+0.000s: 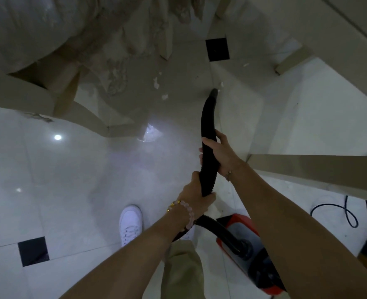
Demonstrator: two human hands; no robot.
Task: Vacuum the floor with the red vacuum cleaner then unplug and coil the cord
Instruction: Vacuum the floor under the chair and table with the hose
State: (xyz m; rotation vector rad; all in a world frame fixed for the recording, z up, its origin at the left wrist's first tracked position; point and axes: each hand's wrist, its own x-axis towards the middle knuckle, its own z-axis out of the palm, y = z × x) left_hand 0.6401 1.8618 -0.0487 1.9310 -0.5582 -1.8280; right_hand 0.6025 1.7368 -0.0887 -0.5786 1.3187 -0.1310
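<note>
I have both hands on the black hose [208, 117]. The right hand [220, 155] is the farther grip, fingers wrapped round the smooth curved wand section. The left hand [196, 192] is the nearer grip, closed round the ribbed, flexible part just behind it. The hose's long axis runs from near to far, bowing slightly left, and ends at the nozzle [214, 93] on the floor [70, 180]. A white scrap [221, 84] lies just beyond the nozzle and a touch right, so I judge the next push goes straight out along that axis, led by the right hand. More torn, papery scraps [164, 96] lie to the far left.

The red vacuum cleaner [234, 217], in hard glossy plastic, sits on the floor near my right side, under my right forearm. Its thin black cord [349, 214] loops loosely on the polished pale tiles further right.
</note>
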